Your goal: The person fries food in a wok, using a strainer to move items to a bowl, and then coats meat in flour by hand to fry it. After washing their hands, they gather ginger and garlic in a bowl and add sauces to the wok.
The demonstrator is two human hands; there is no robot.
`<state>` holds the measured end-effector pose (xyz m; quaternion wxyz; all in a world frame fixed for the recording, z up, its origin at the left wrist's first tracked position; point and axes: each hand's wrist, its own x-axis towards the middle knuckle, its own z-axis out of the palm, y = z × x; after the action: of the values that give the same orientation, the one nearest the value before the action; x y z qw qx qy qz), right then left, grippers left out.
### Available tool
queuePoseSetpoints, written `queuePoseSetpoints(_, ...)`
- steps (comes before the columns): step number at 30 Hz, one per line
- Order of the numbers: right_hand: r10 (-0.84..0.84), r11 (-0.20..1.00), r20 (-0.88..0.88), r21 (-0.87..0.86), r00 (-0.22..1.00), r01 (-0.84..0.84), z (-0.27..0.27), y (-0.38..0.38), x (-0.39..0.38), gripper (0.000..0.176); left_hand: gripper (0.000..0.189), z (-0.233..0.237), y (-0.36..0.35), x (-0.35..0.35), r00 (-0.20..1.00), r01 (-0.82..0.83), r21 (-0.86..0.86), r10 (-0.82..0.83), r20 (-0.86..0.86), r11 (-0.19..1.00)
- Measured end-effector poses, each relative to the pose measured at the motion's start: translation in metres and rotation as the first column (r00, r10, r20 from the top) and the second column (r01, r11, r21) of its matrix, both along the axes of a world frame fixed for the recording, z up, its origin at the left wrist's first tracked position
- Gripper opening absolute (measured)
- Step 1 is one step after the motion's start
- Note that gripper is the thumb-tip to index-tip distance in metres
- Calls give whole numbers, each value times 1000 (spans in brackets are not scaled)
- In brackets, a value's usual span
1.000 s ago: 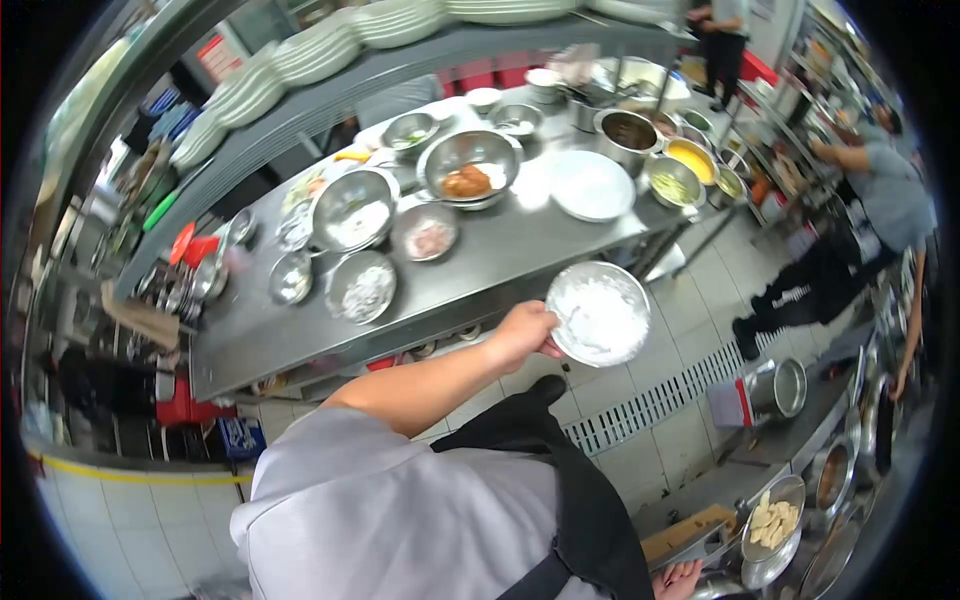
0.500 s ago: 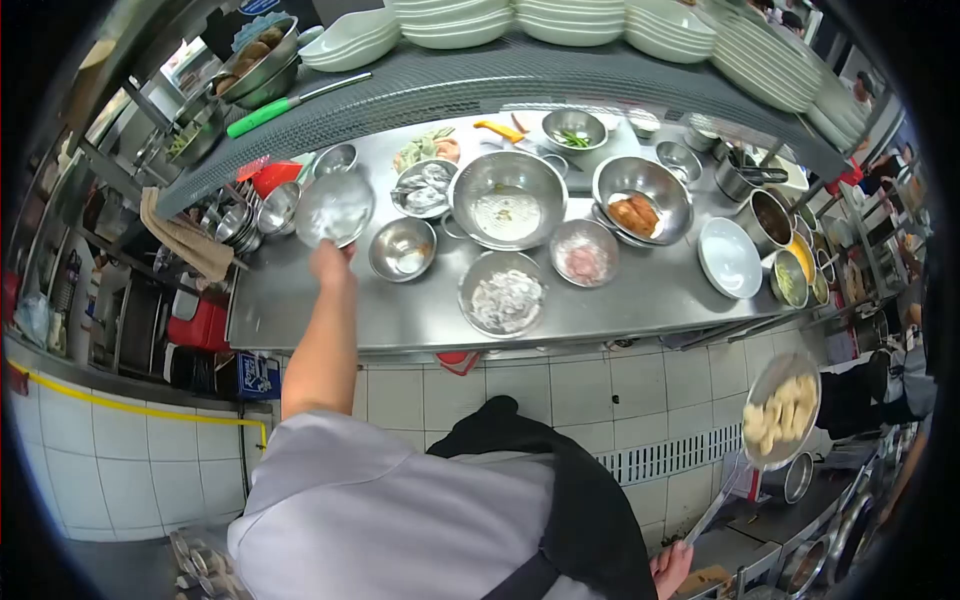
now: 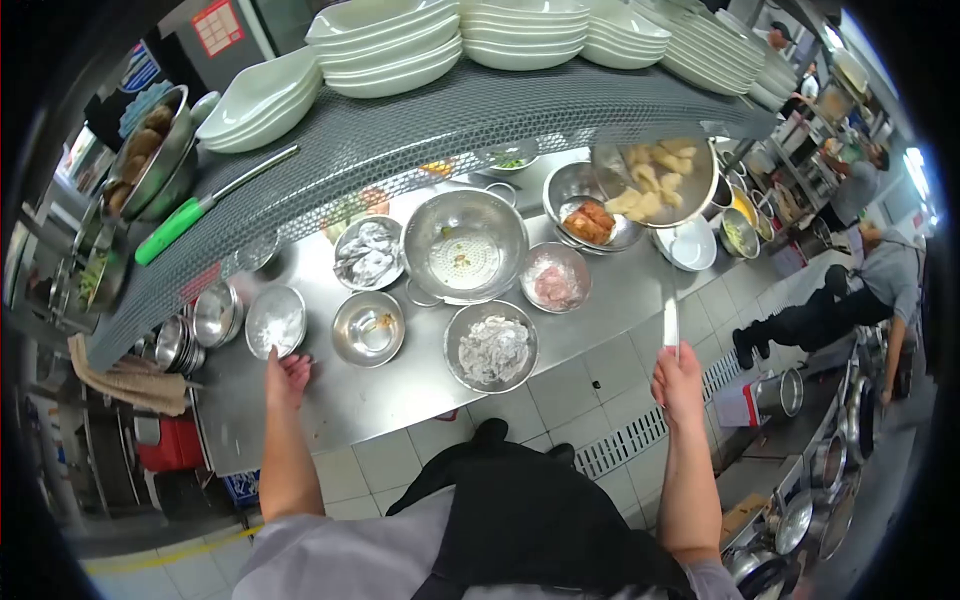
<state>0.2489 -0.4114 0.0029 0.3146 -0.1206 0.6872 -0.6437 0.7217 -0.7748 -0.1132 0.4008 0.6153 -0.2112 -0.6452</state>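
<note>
Evidently mid-carry, the right hand [image 3: 678, 382] clenches its grip on a round steel skimmer of pale dough pieces [image 3: 650, 185], raised right of the large perforated steel bowl [image 3: 465, 245]; the left hand [image 3: 287, 375], grip released, lies beside the small floury steel bowl [image 3: 275, 322] left of it; next, keep the skimmer level.

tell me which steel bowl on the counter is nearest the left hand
The small bowl of white powder, directly beyond the left hand; every other bowl lies farther off.

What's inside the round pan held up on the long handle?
Pale, lumpy food pieces fill the pan; the right hand holds its handle. Its bottom is covered by them.
</note>
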Motion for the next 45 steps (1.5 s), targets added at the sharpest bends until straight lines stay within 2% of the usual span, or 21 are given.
queuePoseSetpoints(4,-26,995,-102,93,994,36,-47,-13,-21,10,45,-1,-3,23,994,-75,-22,76,73,997)
queuePoseSetpoints(5,4,971,-415,220,910,96,-68,-10,-35,11,45,-1,-3,27,988,-124,-20,125,88,992)
queuePoseSetpoints(6,78,929,-676,316,733,193,-77,-8,-42,12,45,-2,-3,32,989,-114,-22,115,88,993)
queuePoseSetpoints(7,112,888,-719,382,685,256,-62,-11,-38,14,43,-2,-4,36,983,-158,-31,160,88,987)
queuePoseSetpoints(8,99,887,-721,377,686,268,-61,-11,-41,14,42,-2,-4,36,975,-200,-41,203,86,979)
queuePoseSetpoints(10,248,820,-786,481,566,310,-62,-6,-45,12,42,3,-3,35,970,-217,-65,222,97,974)
queuePoseSetpoints(17,312,698,-784,572,536,430,-60,-12,-42,14,40,58,14,-11,894,-267,-333,362,266,904)
queuePoseSetpoints(20,203,779,-809,474,552,409,-67,-10,-44,13,38,74,19,-42,905,-171,-479,330,270,861)
queuePoseSetpoints(23,99,873,-859,317,502,370,-70,0,-44,11,37,88,31,-86,943,109,-623,117,311,775)
queuePoseSetpoints(24,-75,935,-554,251,829,252,-60,4,-35,10,37,94,39,-105,945,125,-624,99,312,771)
queuePoseSetpoints(25,-179,974,-112,118,977,192,-49,10,-27,9,37,101,48,-129,958,228,-672,-38,285,705)
queuePoseSetpoints(26,-223,965,-108,116,969,235,-42,18,-20,9,36,107,57,-153,945,327,-716,-189,268,617)
queuePoseSetpoints(28,-236,958,183,-124,954,260,-33,45,-5,10,34,109,78,-199,883,430,-720,-421,208,545)
queuePoseSetpoints(29,-316,933,204,-110,927,342,-30,66,1,10,33,109,91,-224,822,447,-779,-545,163,440)
queuePoseSetpoints(31,-394,886,280,-137,876,442,-23,114,12,12,30,111,122,-266,674,511,-779,-732,99,365)
queuePoseSetpoints(34,-601,789,167,-29,781,614,1,205,40,14,29,106,160,-321,441,577,-782,-896,56,235)
queuePoseSetpoints(39,-907,402,-107,73,408,913,44,339,112,11,28,105,223,-400,79,694,-718,-987,142,-48)
queuePoseSetpoints(41,-930,223,-286,54,229,973,51,384,137,12,27,104,252,-433,-81,746,-626,-964,255,-228)
queuePoseSetpoints(42,-909,138,-391,40,143,990,54,408,149,12,26,99,268,-450,-124,754,-605,-960,249,-255)
queuePoseSetpoints(43,-908,72,-412,15,72,997,62,429,160,12,27,95,283,-467,-185,758,-552,-926,329,-347)
queuePoseSetpoints(45,-852,-185,-520,196,-57,963,81,465,181,14,28,76,311,-500,-272,715,-503,-856,439,-485)
